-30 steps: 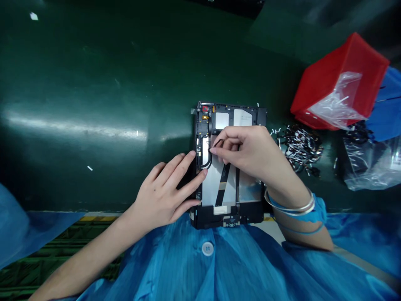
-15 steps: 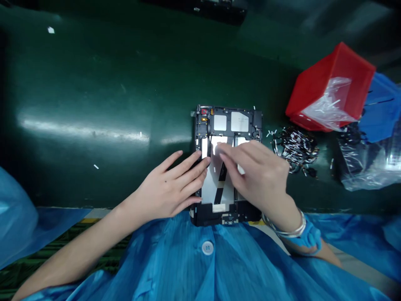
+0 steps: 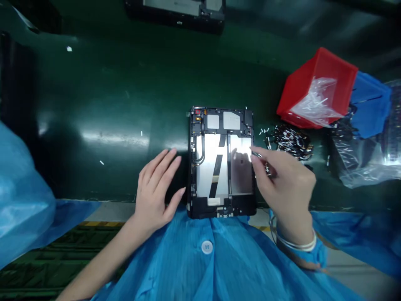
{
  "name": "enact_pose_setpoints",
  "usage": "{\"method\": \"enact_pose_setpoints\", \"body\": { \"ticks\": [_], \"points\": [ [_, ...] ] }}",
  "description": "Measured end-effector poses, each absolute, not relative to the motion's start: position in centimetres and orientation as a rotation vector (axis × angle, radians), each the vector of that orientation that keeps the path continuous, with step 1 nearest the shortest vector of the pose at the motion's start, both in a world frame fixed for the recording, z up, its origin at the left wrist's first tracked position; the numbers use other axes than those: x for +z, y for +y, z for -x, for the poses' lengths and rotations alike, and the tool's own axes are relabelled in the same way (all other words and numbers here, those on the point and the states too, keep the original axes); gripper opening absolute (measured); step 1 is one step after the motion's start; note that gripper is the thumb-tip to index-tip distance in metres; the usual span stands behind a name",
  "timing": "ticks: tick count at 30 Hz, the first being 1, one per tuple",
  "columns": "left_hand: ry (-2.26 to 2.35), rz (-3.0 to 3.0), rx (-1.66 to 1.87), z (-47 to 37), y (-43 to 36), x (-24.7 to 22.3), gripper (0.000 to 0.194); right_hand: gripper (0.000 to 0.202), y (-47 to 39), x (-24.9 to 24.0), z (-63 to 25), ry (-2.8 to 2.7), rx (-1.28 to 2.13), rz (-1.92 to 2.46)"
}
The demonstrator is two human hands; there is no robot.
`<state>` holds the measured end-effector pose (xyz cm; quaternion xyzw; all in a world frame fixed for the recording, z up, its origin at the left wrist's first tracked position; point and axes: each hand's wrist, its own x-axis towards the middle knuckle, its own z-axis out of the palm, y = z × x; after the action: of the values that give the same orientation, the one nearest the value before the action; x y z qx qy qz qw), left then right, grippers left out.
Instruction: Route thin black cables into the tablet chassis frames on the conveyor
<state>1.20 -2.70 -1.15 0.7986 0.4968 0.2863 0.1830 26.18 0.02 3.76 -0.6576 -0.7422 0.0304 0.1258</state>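
Observation:
An opened tablet (image 3: 221, 163) lies face down at the table's near edge, its silver battery plates, black flex strip and frame exposed. My left hand (image 3: 156, 188) is beside its left edge, fingers stretched out and holding nothing. At the right edge of the tablet, my right hand (image 3: 282, 179) has thumb and forefinger in a pinch. A small dark sliver shows by those fingertips, too small to name. Just beyond that hand lies a pile of small black cables with white tabs (image 3: 293, 140).
A tilted red bin (image 3: 297, 94) with clear plastic in it stands at the right. Next to it are a blue bin (image 3: 371, 102) and a clear plastic bag (image 3: 354, 163). Another black device (image 3: 175, 16) is at the far edge. White scraps (image 3: 102, 162) dot the green table.
My left hand has lifted off the tablet and moved left. My right hand has moved right from the tablet's middle to its right edge, still pinched. The view has shifted slightly.

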Motion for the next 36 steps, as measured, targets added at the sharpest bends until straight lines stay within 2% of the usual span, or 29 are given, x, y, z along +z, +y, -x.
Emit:
{"method": "enact_pose_setpoints", "body": {
  "ticks": [4, 6, 10, 13, 15, 20, 23, 26, 29, 36],
  "points": [
    [1.526, -2.137, 0.711, -3.1, -5.7, -1.4, 0.054, 0.036, -2.7, 2.7, -27.5, -1.969, 0.219, 2.379],
    [1.513, -2.018, 0.739, -4.0, -6.5, -1.3, 0.055, 0.037, -3.1, 2.0, -27.5, -1.851, 0.388, 2.438],
    [1.433, -1.374, 0.911, -5.3, -6.5, -0.9, 0.05, 0.037, -2.8, 2.2, -27.6, -1.538, 0.853, 2.126],
    [1.205, -0.947, 1.015, -6.1, -5.4, -1.2, 0.055, 0.038, -2.2, 4.2, -27.7, -1.243, 1.154, 1.727],
    [1.12, -0.937, 1.022, -6.4, -4.3, -1.4, 0.06, 0.036, -1.5, 6.5, -27.4, -1.236, 1.082, 1.588],
    [1.245, -1.251, 1.174, -4.3, -2.4, -1.1, 0.061, 0.017, 1.1, 11.9, -24.9, -2.101, 0.09, 1.5],
    [1.334, -1.18, 1.299, -2.1, -2.8, -1.0, 0.056, 0.023, 3.1, 12.2, -23.0, -2.617, -0.225, 1.374],
    [1.336, -1.12, 1.348, -1.1, -3.6, -1.1, 0.053, 0.024, 4.5, 11.1, -22.2, -2.693, -0.215, 1.386],
    [1.257, -1.111, 1.334, -1.5, -3.8, -1.3, 0.053, 0.019, 5.2, 10.5, -23.0, -2.438, -0.093, 1.489],
    [1.117, -1.06, 1.319, -4.3, -2.5, -1.3, 0.059, 0.031, 6.0, 8.6, -26.7, -1.449, 0.658, 1.524]
  ]
}}
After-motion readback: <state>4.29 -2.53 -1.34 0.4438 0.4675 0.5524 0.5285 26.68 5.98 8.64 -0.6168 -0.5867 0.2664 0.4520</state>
